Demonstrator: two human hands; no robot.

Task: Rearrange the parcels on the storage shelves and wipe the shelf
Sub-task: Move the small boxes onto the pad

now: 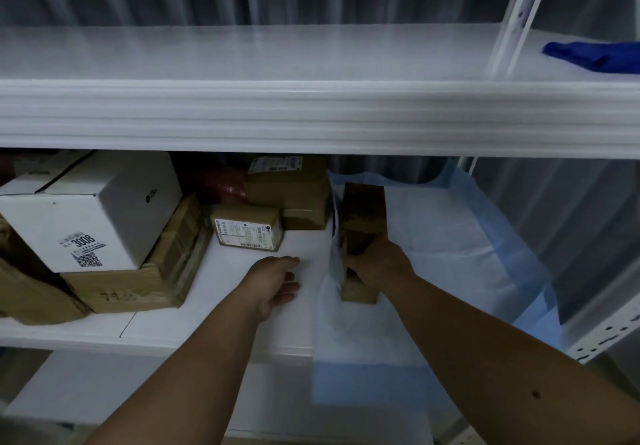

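Observation:
My right hand (375,262) grips a brown cardboard parcel (363,217) that stands on its edge on the middle shelf (242,326), at the left border of a white and blue pad (450,247). My left hand (277,283) hovers open just above the bare white shelf, left of that parcel, fingers relaxed. A small labelled brown box (247,231) and a larger brown box (289,195) sit behind my left hand. At the left, a white box marked 3008 (90,216) lies on a flat brown parcel (145,271).
The upper shelf (277,60) holds a blue cloth (595,56) at its far right. A white upright post (519,14) rises there. A crumpled brown package (31,292) sits at the far left. A perforated shelf upright (606,337) stands at the right front.

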